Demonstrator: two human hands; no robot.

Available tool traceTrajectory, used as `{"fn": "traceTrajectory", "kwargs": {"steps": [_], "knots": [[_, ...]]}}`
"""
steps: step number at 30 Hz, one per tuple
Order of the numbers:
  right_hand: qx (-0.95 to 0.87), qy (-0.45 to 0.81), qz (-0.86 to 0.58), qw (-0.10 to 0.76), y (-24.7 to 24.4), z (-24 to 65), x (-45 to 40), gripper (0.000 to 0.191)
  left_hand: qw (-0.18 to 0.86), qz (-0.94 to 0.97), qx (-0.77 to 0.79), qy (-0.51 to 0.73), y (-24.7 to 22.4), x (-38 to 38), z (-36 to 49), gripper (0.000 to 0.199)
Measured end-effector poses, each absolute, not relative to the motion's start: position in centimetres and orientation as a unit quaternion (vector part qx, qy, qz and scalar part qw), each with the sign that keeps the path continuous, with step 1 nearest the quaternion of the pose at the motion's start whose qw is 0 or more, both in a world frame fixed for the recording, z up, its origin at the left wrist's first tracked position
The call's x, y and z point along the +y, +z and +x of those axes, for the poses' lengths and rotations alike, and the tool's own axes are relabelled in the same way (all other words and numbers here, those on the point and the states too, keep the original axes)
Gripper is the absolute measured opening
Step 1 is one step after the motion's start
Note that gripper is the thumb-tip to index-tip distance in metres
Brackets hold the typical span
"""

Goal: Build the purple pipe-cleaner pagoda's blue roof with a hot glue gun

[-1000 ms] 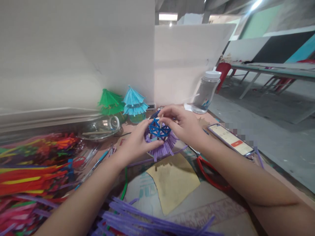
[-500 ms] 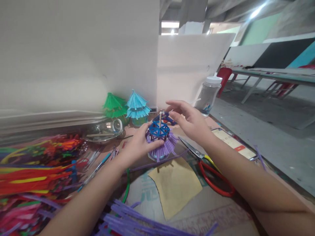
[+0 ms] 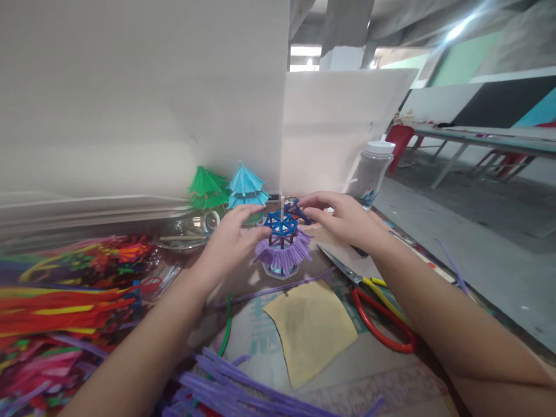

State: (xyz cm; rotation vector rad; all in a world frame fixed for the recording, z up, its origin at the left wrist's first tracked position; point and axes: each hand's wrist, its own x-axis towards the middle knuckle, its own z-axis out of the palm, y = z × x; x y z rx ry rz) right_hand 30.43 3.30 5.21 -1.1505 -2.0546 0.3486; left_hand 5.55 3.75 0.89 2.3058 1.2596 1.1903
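Observation:
A small pavilion-like craft model (image 3: 283, 255) stands upright on the work surface, with a fringed purple skirt, a blue spoked frame above and a pale stick rising from its centre. My left hand (image 3: 234, 240) is at its left side, thumb and fingers apart; the thumb tip is close to the blue frame, and I cannot tell whether it touches. My right hand (image 3: 347, 220) hovers to the right of the model, open, fingers bent and parted. Just beyond its fingertips lies a dark blue glue gun (image 3: 302, 211), partly hidden.
Green (image 3: 208, 188) and light blue (image 3: 245, 185) fringed models stand by the wall. Scissors (image 3: 360, 284), a tan sheet (image 3: 313, 330), purple pipe cleaners (image 3: 243, 388) and a heap of coloured ones (image 3: 65, 313) lie around. A clear bottle (image 3: 371, 174) and phone (image 3: 430, 260) are at right.
My left hand has drawn back leftward from the model, so its purple skirt shows more fully. My right hand has lowered slightly and now covers more of the phone.

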Motion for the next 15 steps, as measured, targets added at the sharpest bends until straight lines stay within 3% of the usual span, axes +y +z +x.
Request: {"fn": "traceTrajectory", "kwargs": {"steps": [4,9,15], "knots": [[-0.825,0.127,-0.447,0.320,4.9,30.8,3.6,0.024,0.025,0.806,0.406,0.431,2.0,3.2,5.4,0.025],[-0.865,0.128,-0.429,0.226,4.0,30.6,4.1,0.029,-0.014,0.838,0.383,0.389,1.6,2.7,6.3,0.026],[-0.858,0.191,-0.416,0.231,3.3,30.1,4.7,0.025,-0.035,0.831,0.403,0.382,1.6,2.4,6.5,0.020]]}}
